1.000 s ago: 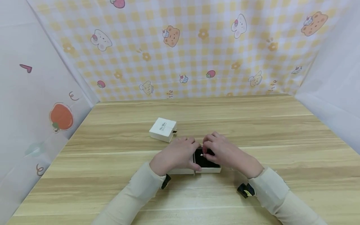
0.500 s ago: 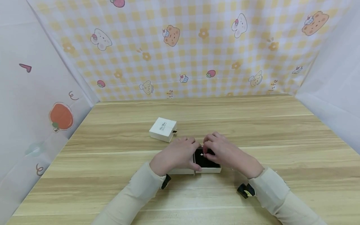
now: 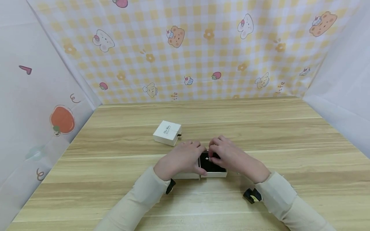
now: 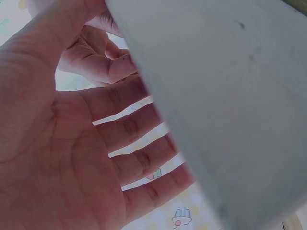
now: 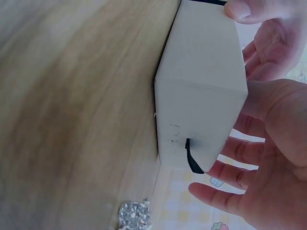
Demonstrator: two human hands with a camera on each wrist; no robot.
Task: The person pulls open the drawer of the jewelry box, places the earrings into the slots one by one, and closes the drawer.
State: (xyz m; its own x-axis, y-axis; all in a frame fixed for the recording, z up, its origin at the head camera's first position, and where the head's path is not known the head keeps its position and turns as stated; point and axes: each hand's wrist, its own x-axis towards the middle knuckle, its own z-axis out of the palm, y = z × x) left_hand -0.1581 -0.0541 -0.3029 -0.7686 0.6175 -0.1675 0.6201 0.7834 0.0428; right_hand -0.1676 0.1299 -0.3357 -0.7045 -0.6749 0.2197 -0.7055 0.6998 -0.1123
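A small white jewelry box is pulled open like a drawer, its tray (image 3: 213, 175) showing a black lining (image 3: 211, 166) to the right of the outer sleeve (image 3: 186, 176). My left hand (image 3: 180, 158) grips the box from above, thumb along the near side and fingers over the far side. Over the tray, my right hand (image 3: 229, 156) has thumb and index finger curled together in a pinch at a tiny shiny piece of jewelry (image 3: 207, 158) on the lining. A black ribbon tab (image 5: 192, 158) sticks out of the box's end in the right wrist view.
A second, closed white box (image 3: 167, 132) with dark lettering and a black tab stands behind the left hand. Beside the open box, a round sparkling piece (image 5: 134, 214) lies on the wooden table (image 3: 274, 128). A checked cloth (image 3: 202, 48) hangs along the back.
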